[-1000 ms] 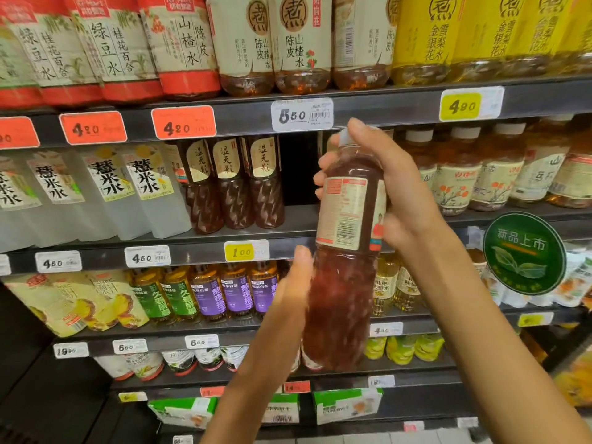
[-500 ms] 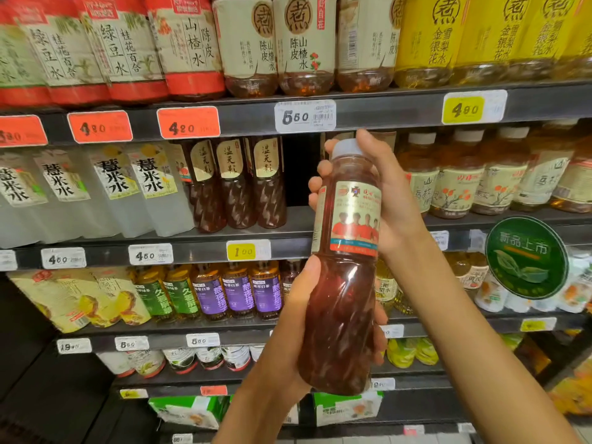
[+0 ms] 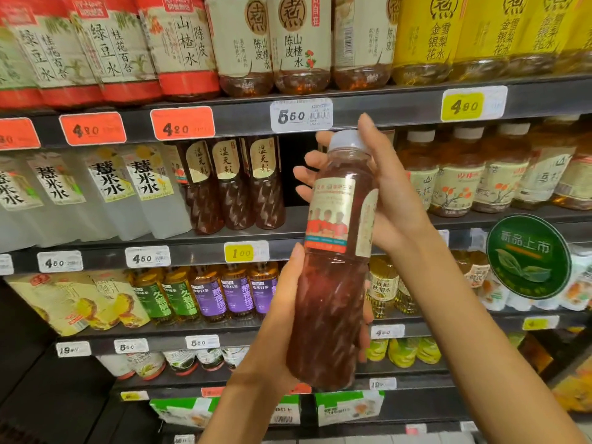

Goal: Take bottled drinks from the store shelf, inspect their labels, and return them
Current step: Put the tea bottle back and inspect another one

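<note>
The right hand (image 3: 389, 200) wraps the neck and label band of a dark red bottle (image 3: 333, 267); the left hand (image 3: 282, 318) grips its lower body. The bottle is upright in the air, off the shelf (image 3: 192, 249), in front of its middle tier, its label (image 3: 330, 216) facing the camera. Taking seems done and inspection is under way; returning it to the dark gap (image 3: 296, 174) beside three matching bottles (image 3: 235, 184) remains.
</note>
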Action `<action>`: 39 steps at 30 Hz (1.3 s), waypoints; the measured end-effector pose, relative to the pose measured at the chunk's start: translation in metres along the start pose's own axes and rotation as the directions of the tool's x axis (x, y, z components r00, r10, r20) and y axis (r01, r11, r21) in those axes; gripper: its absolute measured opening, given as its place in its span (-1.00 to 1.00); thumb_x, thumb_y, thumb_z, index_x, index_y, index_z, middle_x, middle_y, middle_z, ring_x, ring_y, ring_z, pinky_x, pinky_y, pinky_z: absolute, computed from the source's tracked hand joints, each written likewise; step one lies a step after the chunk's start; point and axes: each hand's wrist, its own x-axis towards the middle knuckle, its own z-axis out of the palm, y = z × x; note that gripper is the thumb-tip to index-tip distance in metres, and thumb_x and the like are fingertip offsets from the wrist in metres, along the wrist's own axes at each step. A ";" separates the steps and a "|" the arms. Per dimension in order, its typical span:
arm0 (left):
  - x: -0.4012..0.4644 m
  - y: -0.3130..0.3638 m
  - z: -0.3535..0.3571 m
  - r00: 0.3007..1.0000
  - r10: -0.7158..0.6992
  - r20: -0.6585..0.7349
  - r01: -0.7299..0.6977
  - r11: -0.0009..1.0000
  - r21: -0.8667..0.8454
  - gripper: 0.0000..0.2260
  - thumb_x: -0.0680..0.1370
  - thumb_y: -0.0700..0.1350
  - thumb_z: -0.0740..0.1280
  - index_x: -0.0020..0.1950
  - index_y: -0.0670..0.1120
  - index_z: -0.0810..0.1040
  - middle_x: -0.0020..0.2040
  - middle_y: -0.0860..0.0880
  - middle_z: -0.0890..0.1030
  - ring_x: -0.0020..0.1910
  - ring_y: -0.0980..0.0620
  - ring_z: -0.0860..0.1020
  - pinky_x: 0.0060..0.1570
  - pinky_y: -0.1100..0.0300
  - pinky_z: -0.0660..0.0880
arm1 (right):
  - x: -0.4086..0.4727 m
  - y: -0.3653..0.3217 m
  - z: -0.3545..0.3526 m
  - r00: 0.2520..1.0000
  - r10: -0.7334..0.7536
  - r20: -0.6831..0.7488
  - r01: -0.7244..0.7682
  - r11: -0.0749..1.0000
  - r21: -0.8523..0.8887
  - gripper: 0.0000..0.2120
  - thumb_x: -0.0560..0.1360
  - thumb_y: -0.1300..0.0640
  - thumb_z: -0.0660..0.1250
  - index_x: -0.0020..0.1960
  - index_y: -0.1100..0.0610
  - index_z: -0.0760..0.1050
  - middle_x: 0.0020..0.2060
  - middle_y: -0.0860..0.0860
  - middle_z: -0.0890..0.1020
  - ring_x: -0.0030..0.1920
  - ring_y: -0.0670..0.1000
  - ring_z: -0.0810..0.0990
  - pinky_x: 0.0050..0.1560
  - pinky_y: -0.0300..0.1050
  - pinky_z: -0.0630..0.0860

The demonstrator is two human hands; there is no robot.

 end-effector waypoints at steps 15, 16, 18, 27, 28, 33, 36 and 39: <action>0.003 0.008 -0.007 0.998 -0.029 0.060 0.031 0.999 -0.025 -0.26 0.42 0.37 0.17 0.21 -0.27 0.55 -0.13 -0.23 0.64 -0.21 -0.13 0.63 -0.06 -0.02 0.59 | 0.007 0.005 -0.010 0.993 -0.016 -0.114 0.000 0.991 -0.138 -0.69 0.53 -0.07 0.27 0.10 0.16 0.45 -0.20 0.11 0.69 -0.17 0.06 0.68 -0.17 -0.07 0.60; 0.001 0.009 -0.007 0.996 -0.031 0.080 0.037 0.996 -0.082 -0.29 0.44 0.34 0.21 0.21 -0.26 0.55 -0.13 -0.22 0.63 -0.22 -0.12 0.63 -0.09 0.00 0.60 | 0.008 0.005 -0.012 0.986 0.010 -0.164 -0.031 0.992 -0.123 -0.68 0.53 -0.08 0.29 0.10 0.16 0.47 -0.19 0.12 0.70 -0.15 0.06 0.70 -0.18 -0.07 0.61; -0.001 0.010 -0.003 0.993 -0.027 0.112 0.045 0.985 -0.168 -0.39 0.46 0.25 0.33 0.23 -0.25 0.53 -0.09 -0.21 0.61 -0.18 -0.10 0.62 -0.10 0.01 0.59 | 0.011 0.008 -0.015 0.960 0.114 -0.256 -0.111 0.994 0.025 -0.66 0.52 -0.08 0.31 0.09 0.19 0.50 -0.19 0.15 0.70 -0.16 0.08 0.71 -0.21 -0.04 0.63; -0.006 0.005 0.016 0.996 0.075 0.056 -0.057 0.961 -0.271 -0.48 0.31 -0.08 0.58 0.20 -0.24 0.59 0.13 -0.21 0.61 0.09 -0.11 0.59 0.27 0.00 0.45 | 0.006 0.035 -0.027 0.880 0.360 -0.309 -0.232 0.895 0.382 -0.69 0.52 0.11 0.26 -0.28 0.30 0.57 -0.32 0.13 0.60 -0.42 0.00 0.65 -0.41 -0.25 0.58; -0.006 0.005 0.017 0.996 0.072 0.044 -0.058 0.961 -0.272 -0.46 0.31 -0.09 0.58 0.22 -0.25 0.58 0.14 -0.21 0.60 0.10 -0.11 0.59 0.27 0.00 0.45 | 0.005 0.034 -0.026 0.878 0.388 -0.278 -0.263 0.879 0.397 -0.68 0.48 0.13 0.26 -0.33 0.32 0.56 -0.36 0.15 0.60 -0.45 0.04 0.65 -0.44 -0.20 0.59; -0.008 0.010 0.019 0.997 0.072 0.021 -0.064 0.959 -0.276 -0.45 0.32 -0.10 0.58 0.25 -0.23 0.56 0.21 -0.22 0.53 0.13 -0.11 0.54 0.18 0.06 0.50 | 0.007 0.036 -0.028 0.843 0.495 -0.210 -0.363 0.812 0.457 -0.63 0.57 0.02 0.20 -0.19 0.32 0.52 -0.32 0.16 0.58 -0.35 0.07 0.62 -0.31 -0.18 0.59; -0.011 0.012 0.018 0.992 0.056 0.114 -0.019 0.952 -0.305 -0.53 0.39 -0.13 0.51 0.26 -0.26 0.55 0.15 -0.23 0.56 0.09 -0.10 0.57 0.16 0.05 0.52 | 0.012 0.035 -0.029 0.855 0.451 -0.255 -0.307 0.838 0.452 -0.73 0.54 0.04 0.25 0.07 0.25 0.41 -0.15 0.14 0.55 -0.20 0.04 0.56 -0.19 -0.11 0.58; -0.005 0.007 0.014 0.999 0.035 -0.036 -0.032 0.994 0.100 -0.71 0.51 -0.27 0.36 0.21 -0.33 0.53 -0.19 -0.25 0.67 -0.21 0.07 0.67 -0.16 0.26 0.59 | 0.014 0.029 -0.024 0.913 0.300 -0.275 -0.198 0.918 0.344 -0.76 0.52 0.05 0.27 0.06 0.21 0.43 -0.22 0.11 0.59 -0.26 0.03 0.58 -0.20 -0.10 0.57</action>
